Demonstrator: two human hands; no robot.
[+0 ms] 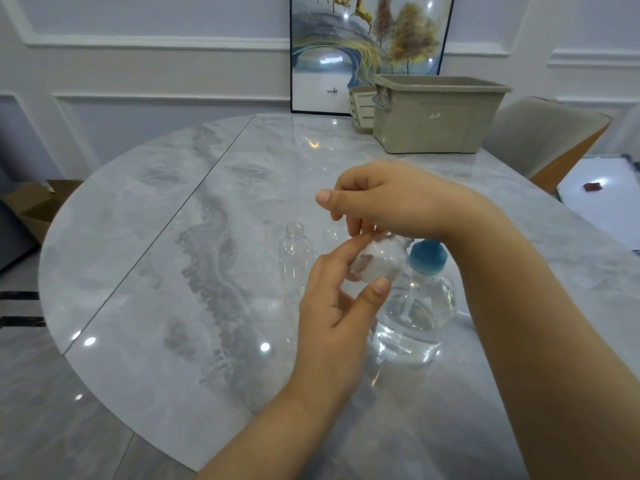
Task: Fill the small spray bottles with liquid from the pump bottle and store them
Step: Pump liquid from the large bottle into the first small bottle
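My left hand [337,306] grips a small clear spray bottle [377,261] between thumb and fingers, tilted, above the table. My right hand [381,199] pinches the top of that bottle from above; what sits under its fingertips is hidden. An uncapped small clear bottle [294,258] stands upright just left of my hands. Part of another clear bottle [332,233] shows behind my fingers. The pump bottle [415,306], clear with a blue top and liquid inside, stands right below my right wrist.
A beige storage bin [433,116] with a smaller basket [362,105] beside it stands at the far side of the marble table [173,271]. A framed picture [363,46] leans on the wall. A chair [547,140] is at the right, a cardboard box [38,206] on the floor left.
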